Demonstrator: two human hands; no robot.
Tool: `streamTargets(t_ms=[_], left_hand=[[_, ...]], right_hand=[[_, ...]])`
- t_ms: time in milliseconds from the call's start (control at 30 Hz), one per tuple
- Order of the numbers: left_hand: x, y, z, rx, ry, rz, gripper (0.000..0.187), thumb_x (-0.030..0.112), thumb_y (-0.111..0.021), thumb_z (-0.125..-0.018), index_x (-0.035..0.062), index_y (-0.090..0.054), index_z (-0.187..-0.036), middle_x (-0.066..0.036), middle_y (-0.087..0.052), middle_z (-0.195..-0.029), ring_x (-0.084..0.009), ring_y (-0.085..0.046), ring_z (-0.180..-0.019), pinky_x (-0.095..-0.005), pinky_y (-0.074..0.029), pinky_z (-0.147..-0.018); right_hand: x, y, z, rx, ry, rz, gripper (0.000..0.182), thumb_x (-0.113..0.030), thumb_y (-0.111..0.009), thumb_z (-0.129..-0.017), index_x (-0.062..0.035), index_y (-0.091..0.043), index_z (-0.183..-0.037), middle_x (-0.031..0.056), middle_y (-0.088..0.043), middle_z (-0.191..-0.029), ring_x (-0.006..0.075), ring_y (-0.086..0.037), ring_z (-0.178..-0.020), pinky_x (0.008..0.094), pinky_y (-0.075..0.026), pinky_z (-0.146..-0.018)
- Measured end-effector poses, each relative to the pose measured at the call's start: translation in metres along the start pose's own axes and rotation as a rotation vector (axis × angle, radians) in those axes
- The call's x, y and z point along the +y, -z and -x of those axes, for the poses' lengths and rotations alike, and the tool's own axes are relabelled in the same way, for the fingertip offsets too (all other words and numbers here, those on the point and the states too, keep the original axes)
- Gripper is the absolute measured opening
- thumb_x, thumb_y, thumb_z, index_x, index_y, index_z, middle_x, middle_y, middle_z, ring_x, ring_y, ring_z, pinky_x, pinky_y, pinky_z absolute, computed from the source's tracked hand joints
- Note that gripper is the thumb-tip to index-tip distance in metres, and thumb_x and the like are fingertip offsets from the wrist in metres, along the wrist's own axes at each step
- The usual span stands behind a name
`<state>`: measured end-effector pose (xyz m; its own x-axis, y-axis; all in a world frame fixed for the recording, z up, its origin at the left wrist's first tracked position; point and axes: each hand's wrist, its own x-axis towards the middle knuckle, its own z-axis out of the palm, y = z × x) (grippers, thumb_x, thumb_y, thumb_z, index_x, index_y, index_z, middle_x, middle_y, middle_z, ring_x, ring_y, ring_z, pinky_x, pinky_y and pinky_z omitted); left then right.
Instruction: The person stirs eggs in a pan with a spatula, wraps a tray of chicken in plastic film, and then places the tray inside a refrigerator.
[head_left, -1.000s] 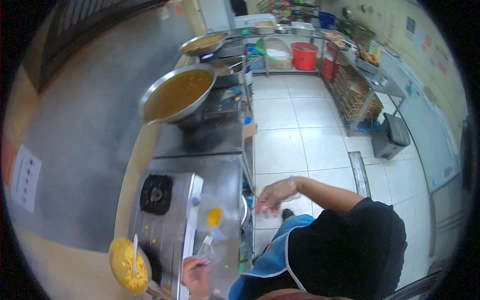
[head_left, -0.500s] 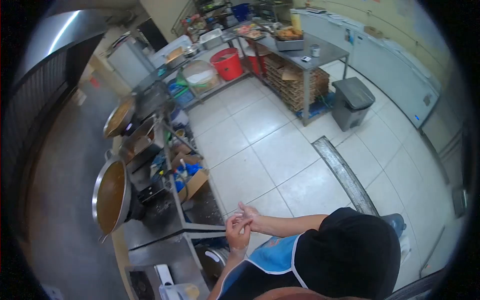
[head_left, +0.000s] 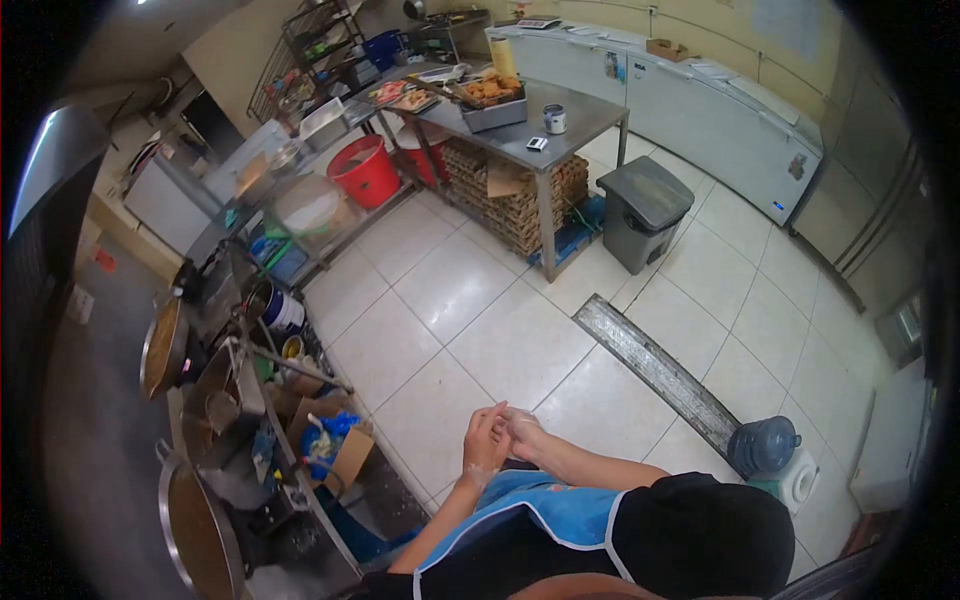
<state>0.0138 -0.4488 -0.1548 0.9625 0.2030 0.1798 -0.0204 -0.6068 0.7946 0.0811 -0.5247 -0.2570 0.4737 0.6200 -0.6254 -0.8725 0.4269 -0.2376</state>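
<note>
My left hand point(head_left: 485, 443) and my right hand point(head_left: 520, 434) are pressed together in front of my blue apron point(head_left: 575, 508), over the tiled floor. The fingers of both hands are closed against each other, and no object shows between them. Part of the right palm is hidden behind the left fingers. Whitish residue clings to the left wrist and to the back of the right hand.
To the left stands a stove counter with a large pan of brown liquid point(head_left: 200, 525) and a cardboard box point(head_left: 345, 455) below. Ahead are a steel table point(head_left: 590, 125), a grey bin point(head_left: 645, 210) and chest freezers point(head_left: 715, 120). A metal floor grate point(head_left: 655, 370) and a water jug point(head_left: 762, 445) lie right.
My view has swung to the right and away from the stove, bringing the water jug into fuller view. My hands have come closer together; the right fingers no longer stick out openly.
</note>
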Motion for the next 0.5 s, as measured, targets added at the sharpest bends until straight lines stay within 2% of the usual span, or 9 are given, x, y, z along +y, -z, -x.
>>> streamTargets(t_ms=[67,167,267,367,467,500], left_hand=[[-0.019,0.01,-0.036,-0.043,0.022,0.06,0.045,-0.001,-0.062,-0.079,0.0083,-0.061,-0.123,-0.012,-0.057,-0.106,-0.0227,-0.063,-0.081,-0.0335,-0.053,-0.074],[-0.064,0.027,-0.09,-0.063,0.077,0.072,0.046,-0.001,-0.064,-0.075,0.0084,-0.062,-0.12,-0.013,-0.057,-0.106,-0.0244,-0.062,-0.084,-0.0342,-0.052,-0.077],[-0.091,0.048,-0.145,-0.072,-0.01,0.092,0.05,-0.002,-0.066,-0.072,0.0091,-0.061,-0.12,-0.013,-0.058,-0.106,-0.0259,-0.06,-0.093,-0.0334,-0.051,-0.078],[-0.09,0.066,-0.201,-0.164,-0.019,0.173,0.041,0.0,-0.068,-0.072,0.0103,-0.066,-0.111,-0.012,-0.057,-0.109,-0.0279,-0.057,-0.103,-0.0347,-0.05,-0.082],[-0.102,0.071,-0.249,-0.069,-0.315,0.079,0.028,0.004,-0.072,-0.072,0.0107,-0.069,-0.099,-0.01,-0.058,-0.108,-0.0271,-0.059,-0.098,-0.0355,-0.049,-0.076],[-0.11,0.073,-0.267,-0.071,-0.318,0.023,0.024,0.005,-0.073,-0.072,0.0106,-0.07,-0.096,-0.011,-0.058,-0.11,-0.028,-0.058,-0.099,-0.0365,-0.049,-0.077]], right_hand=[[-0.015,-0.007,-0.039,0.003,0.008,0.042,0.02,-0.021,-0.043,-0.101,-0.0037,-0.053,-0.104,0.0116,-0.056,-0.095,0.022,-0.055,-0.081,0.0321,-0.051,-0.072],[-0.046,-0.05,-0.074,0.071,-0.008,0.001,0.019,-0.021,-0.046,-0.1,-0.0041,-0.054,-0.103,0.0108,-0.056,-0.096,0.0222,-0.055,-0.082,0.0323,-0.05,-0.071],[-0.076,-0.082,-0.115,0.09,0.07,0.011,0.019,-0.023,-0.052,-0.099,-0.0045,-0.053,-0.102,0.0115,-0.056,-0.097,0.023,-0.057,-0.086,0.0321,-0.051,-0.075],[-0.111,-0.099,-0.162,0.12,0.101,-0.003,0.026,-0.025,-0.055,-0.098,0.0006,-0.053,-0.104,0.0145,-0.059,-0.099,0.0274,-0.059,-0.096,0.0406,-0.05,-0.09],[-0.145,-0.12,-0.198,0.064,0.011,-0.065,0.028,-0.026,-0.055,-0.098,0.0005,-0.052,-0.105,0.0148,-0.06,-0.099,0.0275,-0.059,-0.095,0.042,-0.051,-0.089],[-0.157,-0.135,-0.209,0.084,0.011,-0.076,0.028,-0.027,-0.055,-0.098,0.0005,-0.052,-0.105,0.015,-0.06,-0.099,0.0274,-0.06,-0.094,0.0423,-0.052,-0.087]])
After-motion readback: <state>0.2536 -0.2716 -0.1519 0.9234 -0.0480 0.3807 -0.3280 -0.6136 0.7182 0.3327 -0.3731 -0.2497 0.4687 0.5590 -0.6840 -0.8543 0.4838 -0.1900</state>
